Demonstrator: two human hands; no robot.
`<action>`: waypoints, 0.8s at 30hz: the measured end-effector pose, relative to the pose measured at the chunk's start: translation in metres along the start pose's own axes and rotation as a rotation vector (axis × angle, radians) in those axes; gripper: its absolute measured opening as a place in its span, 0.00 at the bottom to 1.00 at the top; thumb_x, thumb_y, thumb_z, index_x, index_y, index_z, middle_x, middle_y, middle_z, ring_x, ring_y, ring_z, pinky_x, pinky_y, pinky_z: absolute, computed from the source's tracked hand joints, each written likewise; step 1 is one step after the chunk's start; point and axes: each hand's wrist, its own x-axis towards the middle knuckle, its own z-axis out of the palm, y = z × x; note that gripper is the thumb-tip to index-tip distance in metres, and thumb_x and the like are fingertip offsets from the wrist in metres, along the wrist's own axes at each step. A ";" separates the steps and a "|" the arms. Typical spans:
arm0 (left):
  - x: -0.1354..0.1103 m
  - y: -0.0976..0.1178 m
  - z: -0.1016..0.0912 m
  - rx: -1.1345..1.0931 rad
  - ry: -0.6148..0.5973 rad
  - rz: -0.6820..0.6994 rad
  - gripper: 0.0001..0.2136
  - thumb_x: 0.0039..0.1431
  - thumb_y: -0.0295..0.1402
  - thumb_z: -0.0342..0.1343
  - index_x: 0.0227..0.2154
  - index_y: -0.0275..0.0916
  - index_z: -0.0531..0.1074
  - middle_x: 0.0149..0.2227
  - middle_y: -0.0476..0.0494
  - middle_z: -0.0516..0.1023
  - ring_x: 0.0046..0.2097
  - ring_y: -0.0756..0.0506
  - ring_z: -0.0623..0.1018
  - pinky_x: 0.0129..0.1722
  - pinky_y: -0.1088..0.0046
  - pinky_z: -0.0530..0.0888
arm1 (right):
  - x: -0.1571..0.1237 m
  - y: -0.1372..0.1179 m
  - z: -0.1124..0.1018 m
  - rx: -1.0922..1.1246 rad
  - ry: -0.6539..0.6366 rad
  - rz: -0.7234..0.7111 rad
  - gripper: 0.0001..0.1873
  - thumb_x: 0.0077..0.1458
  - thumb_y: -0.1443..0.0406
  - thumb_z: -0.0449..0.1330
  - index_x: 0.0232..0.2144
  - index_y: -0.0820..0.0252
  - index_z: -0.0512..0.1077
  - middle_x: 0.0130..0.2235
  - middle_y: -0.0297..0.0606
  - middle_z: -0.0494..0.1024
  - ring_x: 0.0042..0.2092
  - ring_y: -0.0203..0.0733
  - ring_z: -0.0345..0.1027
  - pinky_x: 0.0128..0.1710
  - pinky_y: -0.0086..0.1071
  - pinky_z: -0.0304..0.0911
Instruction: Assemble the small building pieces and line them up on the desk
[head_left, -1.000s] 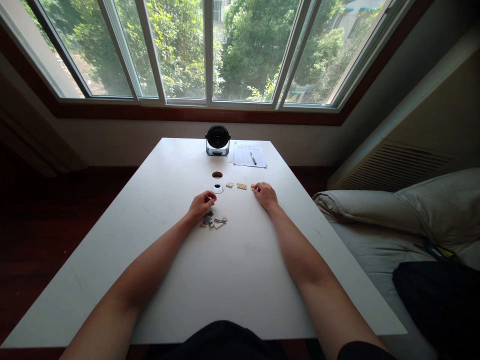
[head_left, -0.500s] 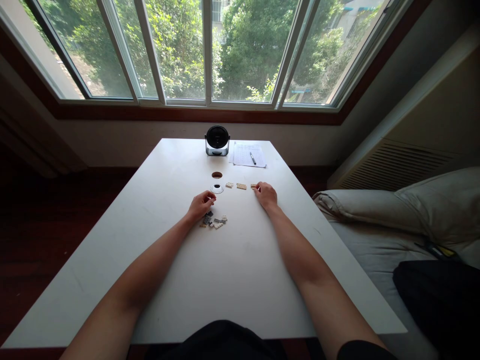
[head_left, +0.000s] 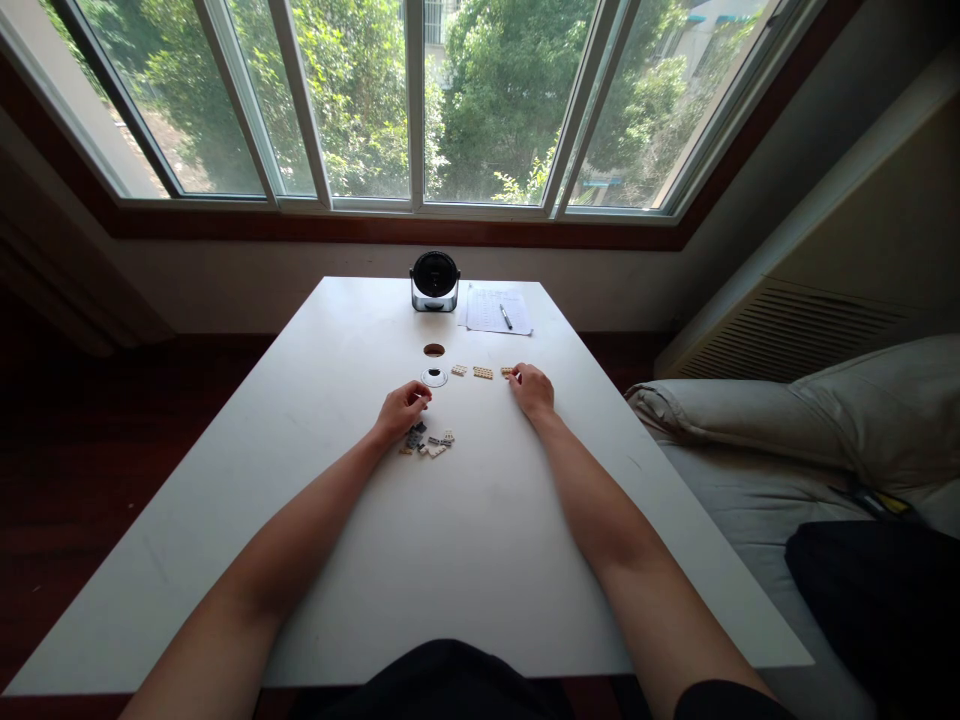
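Note:
My right hand (head_left: 533, 391) is at the right end of a short row of toy building bricks, its fingers closed on a small tan brick (head_left: 506, 372). To the left in that row lie another tan brick (head_left: 483, 372) and a paler brick (head_left: 459, 370). My left hand (head_left: 403, 408) is held with thumb and fingers pinched together, and anything between the fingertips is too small to make out. Just below it a loose pile of grey, white and tan bricks (head_left: 433, 442) rests on the white table (head_left: 480, 560).
Beyond my left hand are a round hole (head_left: 434, 350) in the tabletop and a round cover (head_left: 434, 378). A small black fan (head_left: 435, 278) stands at the far edge beside paper sheets (head_left: 487, 308) with a pen (head_left: 506, 316). A couch (head_left: 735, 480) flanks the table's right side.

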 end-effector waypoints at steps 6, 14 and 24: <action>0.001 -0.001 0.000 0.002 0.003 0.004 0.07 0.56 0.37 0.55 0.34 0.42 0.75 0.30 0.48 0.77 0.33 0.47 0.78 0.30 0.73 0.70 | -0.001 -0.002 -0.002 0.009 0.008 0.004 0.07 0.62 0.64 0.56 0.38 0.56 0.74 0.38 0.39 0.76 0.38 0.41 0.68 0.36 0.32 0.57; 0.006 -0.010 -0.004 -0.039 0.041 0.025 0.07 0.57 0.37 0.55 0.35 0.41 0.75 0.36 0.47 0.79 0.35 0.47 0.79 0.36 0.71 0.74 | -0.016 -0.053 -0.009 0.224 -0.038 -0.267 0.06 0.61 0.66 0.56 0.36 0.58 0.75 0.34 0.37 0.77 0.36 0.40 0.68 0.39 0.31 0.60; 0.023 -0.036 -0.032 -0.134 0.268 -0.057 0.10 0.55 0.39 0.56 0.35 0.39 0.73 0.34 0.44 0.79 0.34 0.47 0.78 0.38 0.69 0.75 | -0.096 -0.165 -0.018 0.371 -0.347 -1.052 0.05 0.62 0.62 0.60 0.38 0.53 0.76 0.37 0.37 0.75 0.40 0.40 0.67 0.38 0.30 0.60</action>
